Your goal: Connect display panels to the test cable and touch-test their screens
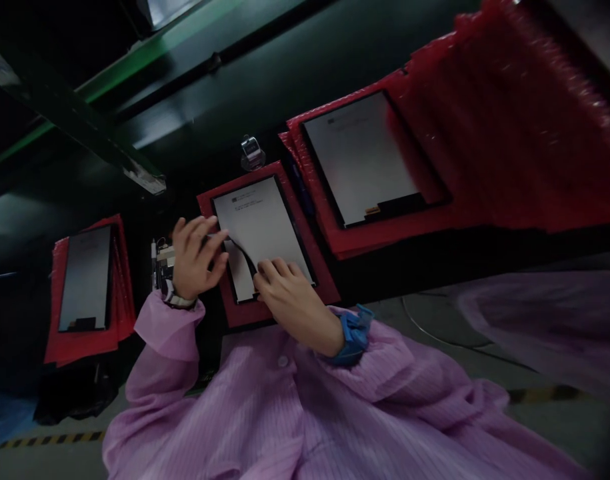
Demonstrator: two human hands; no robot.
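Note:
A display panel (259,220) with a pale back and dark edges lies on a red sheet (309,267) in front of me. My right hand (292,293) is closed over its lower edge, with its fingers pinched on the lower end of a thin black strip (243,255). The strip curves up over the panel to the fingertips of my left hand (195,260). That hand is raised over the panel's left edge with fingers spread, and whether it touches the strip is unclear. The lower edge of the panel is partly hidden by my right hand.
Another panel (359,157) lies on red bubble bags (525,127) to the right; a third panel (86,277) rests on red bags at left. A small clear-and-metal item (253,152) stands behind the middle panel. A blue pen (303,190) lies between panels. A green metal post (85,127) slants at upper left.

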